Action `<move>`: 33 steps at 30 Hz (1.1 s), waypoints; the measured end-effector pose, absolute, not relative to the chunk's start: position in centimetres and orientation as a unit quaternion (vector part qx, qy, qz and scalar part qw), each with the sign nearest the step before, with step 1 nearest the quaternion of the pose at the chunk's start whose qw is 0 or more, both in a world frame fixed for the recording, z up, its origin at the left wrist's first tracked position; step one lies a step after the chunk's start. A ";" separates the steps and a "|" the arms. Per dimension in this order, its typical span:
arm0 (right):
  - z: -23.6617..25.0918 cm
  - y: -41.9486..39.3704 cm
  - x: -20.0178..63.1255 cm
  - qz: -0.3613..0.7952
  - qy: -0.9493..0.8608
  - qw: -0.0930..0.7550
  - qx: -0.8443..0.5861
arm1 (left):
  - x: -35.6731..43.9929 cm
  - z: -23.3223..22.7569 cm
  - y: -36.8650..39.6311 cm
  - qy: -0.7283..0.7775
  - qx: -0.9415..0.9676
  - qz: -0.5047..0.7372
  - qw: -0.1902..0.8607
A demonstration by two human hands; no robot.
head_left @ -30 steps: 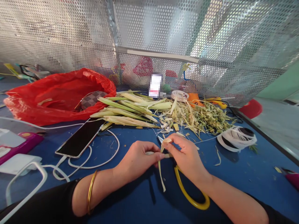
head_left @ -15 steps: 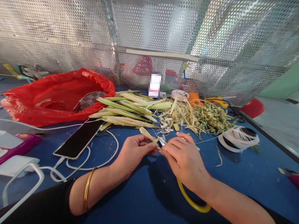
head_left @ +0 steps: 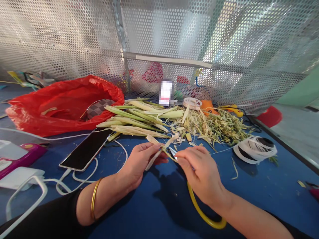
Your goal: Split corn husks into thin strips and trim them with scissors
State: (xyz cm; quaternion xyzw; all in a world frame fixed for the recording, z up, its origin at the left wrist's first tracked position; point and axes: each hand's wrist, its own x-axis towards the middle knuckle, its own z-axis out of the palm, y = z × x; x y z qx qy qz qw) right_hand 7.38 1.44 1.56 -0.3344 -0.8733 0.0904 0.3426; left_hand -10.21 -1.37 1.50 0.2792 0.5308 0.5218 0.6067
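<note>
Pinched in my left hand (head_left: 142,159) is a small knotted piece of pale dried husk strips (head_left: 163,149), with several ends sticking out like a cross. My right hand (head_left: 199,169) is wrapped round scissors; their silver blades (head_left: 172,152) point at the knot, and a yellow handle loop (head_left: 199,209) hangs below the palm. One husk end reaches the right fingertips; whether they pinch it I cannot tell. Just beyond the hands lies a pile of long green-cream husk leaves (head_left: 139,118), beside a heap of shredded, dry plant scraps (head_left: 221,127).
At the left are a red plastic bag (head_left: 62,103), a phone (head_left: 86,149) on a white cable, and a white charger (head_left: 21,177). To the right lies a spool of white thread (head_left: 255,149). A tape roll (head_left: 191,103) and lit screen (head_left: 165,93) stand before the perforated metal panel (head_left: 161,30).
The husk piece has turned in my left hand, so its crossing ends now show spread out. My right hand and the scissors have shifted slightly away from it, uncovering the knot.
</note>
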 end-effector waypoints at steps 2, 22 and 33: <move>1.5 2.2 7.6 0.144 -0.812 0.403 -0.398 | -10.1 1.8 -1.4 0.538 0.276 0.513 0.609; 1.4 2.7 6.7 0.502 -0.659 0.355 -0.434 | -9.4 1.4 -1.7 0.539 0.369 0.456 0.605; 1.6 1.9 7.6 0.078 -0.829 0.431 -0.346 | -10.1 1.7 -1.7 0.464 0.295 0.572 0.609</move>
